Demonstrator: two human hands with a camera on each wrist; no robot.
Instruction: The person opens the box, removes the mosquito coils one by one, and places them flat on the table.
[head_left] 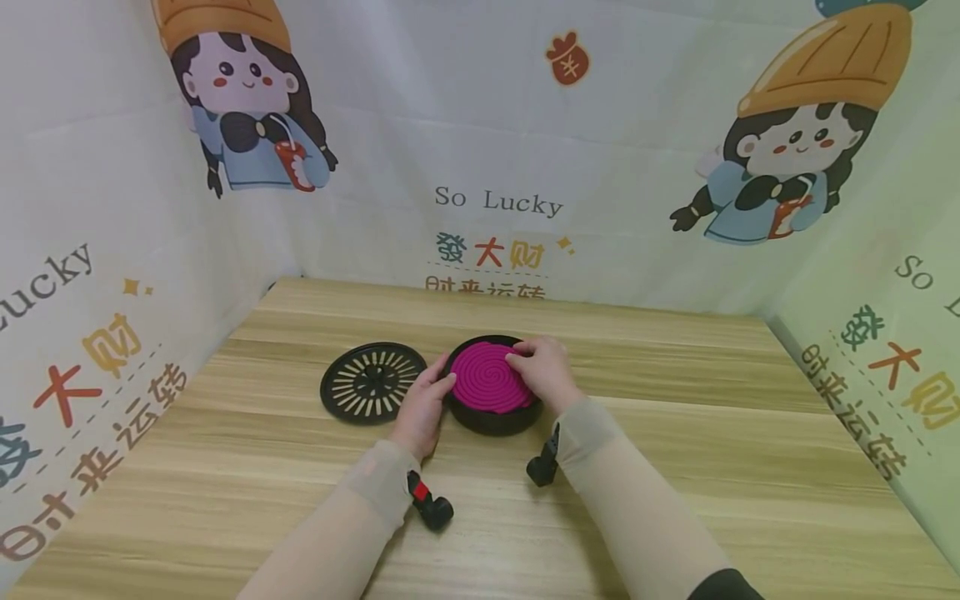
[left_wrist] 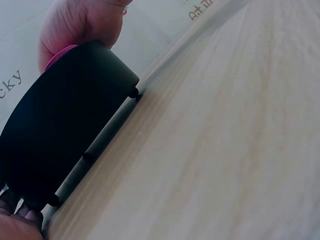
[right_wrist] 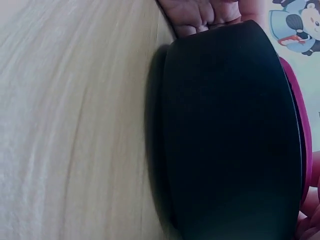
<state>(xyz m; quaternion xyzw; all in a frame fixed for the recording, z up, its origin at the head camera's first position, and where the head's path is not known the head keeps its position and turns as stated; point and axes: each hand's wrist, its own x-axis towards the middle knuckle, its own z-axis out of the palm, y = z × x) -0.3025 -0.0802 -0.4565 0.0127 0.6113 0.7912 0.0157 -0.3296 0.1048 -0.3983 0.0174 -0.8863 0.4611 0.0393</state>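
A magenta mosquito coil (head_left: 487,379) lies at the mouth of a round black mosquito coil holder (head_left: 497,425) on the table. Its edge stands slightly above the rim in the right wrist view. My left hand (head_left: 422,417) grips the holder's left side, thumb at the rim and fingers against the wall. At the far right edge of the coil, my right hand (head_left: 551,372) pinches it between thumb and fingers. Small feet show under the holder (left_wrist: 70,115) in the left wrist view. The holder's inside is hidden by the coil.
A round black slotted lid (head_left: 372,382) with a raised centre lies flat just left of the holder, close to my left hand. The wood-grain table (head_left: 675,400) is enclosed by printed cloth (head_left: 375,150) at the back and both sides.
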